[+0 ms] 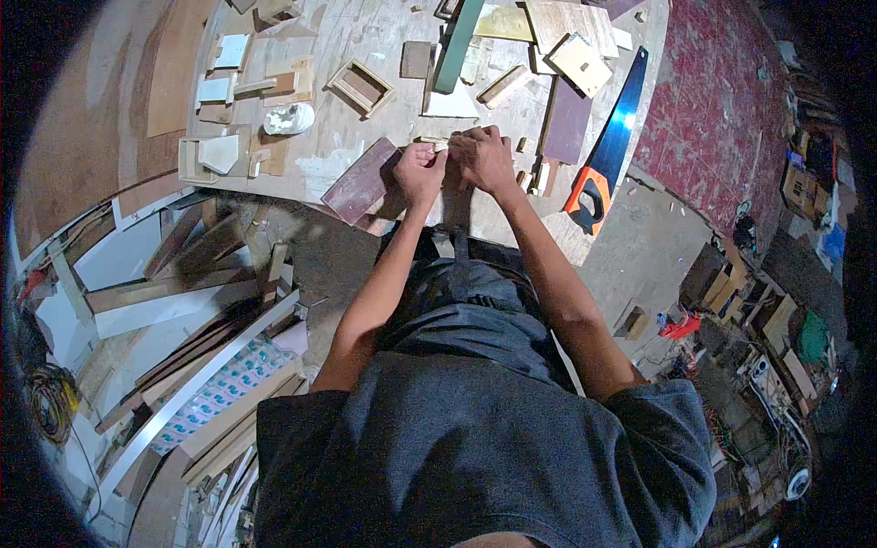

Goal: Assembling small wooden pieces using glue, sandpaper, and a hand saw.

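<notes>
Both hands meet over the near edge of the wooden table (pixel 320 196). My left hand (pixel 421 171) pinches the left end of a small pale wood strip (pixel 437 142). Beside it, my right hand (pixel 484 159) is closed with fingers bent down at the strip's right end; what lies under those fingers is hidden. A reddish-brown board (pixel 363 179) lies just left of my left hand. To the right of my right hand are small wood blocks (pixel 524 144) and a brownish-purple board (pixel 567 121).
A handsaw (pixel 607 151) with an orange and black handle lies at the table's right edge. A small open wooden box (pixel 360 89), a white tub (pixel 289 119) and a green strip (pixel 459 46) sit farther back. Scrap boards (pixel 174 292) pile up on the floor at left.
</notes>
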### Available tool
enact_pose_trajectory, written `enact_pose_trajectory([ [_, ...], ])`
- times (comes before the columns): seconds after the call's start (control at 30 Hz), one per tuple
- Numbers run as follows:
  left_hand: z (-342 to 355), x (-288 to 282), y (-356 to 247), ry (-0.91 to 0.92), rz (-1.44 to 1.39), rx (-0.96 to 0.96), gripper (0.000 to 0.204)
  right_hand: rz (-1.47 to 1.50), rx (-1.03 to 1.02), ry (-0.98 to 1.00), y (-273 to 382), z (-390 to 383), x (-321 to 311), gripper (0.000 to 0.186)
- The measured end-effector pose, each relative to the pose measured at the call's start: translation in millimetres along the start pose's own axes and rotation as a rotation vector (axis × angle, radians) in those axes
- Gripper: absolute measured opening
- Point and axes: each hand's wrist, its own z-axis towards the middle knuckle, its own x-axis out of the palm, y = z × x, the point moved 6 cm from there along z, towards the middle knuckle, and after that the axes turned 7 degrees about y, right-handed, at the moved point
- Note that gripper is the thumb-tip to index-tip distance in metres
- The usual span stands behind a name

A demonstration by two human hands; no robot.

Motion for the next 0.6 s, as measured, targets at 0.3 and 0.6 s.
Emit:
enact_pose_trajectory([
  [0.3,-2.4,2.8,-6.6,-0.022,0.065,0.004,0.025,-0.005,0.033,0.045,-3.8,1.0,5.8,0.046],
  [0.6,-4.0,2.3,-10.1,-0.025,0.065,0.008,0.028,-0.010,0.028,0.099,-4.4,-2.2,5.2,0.054],
])
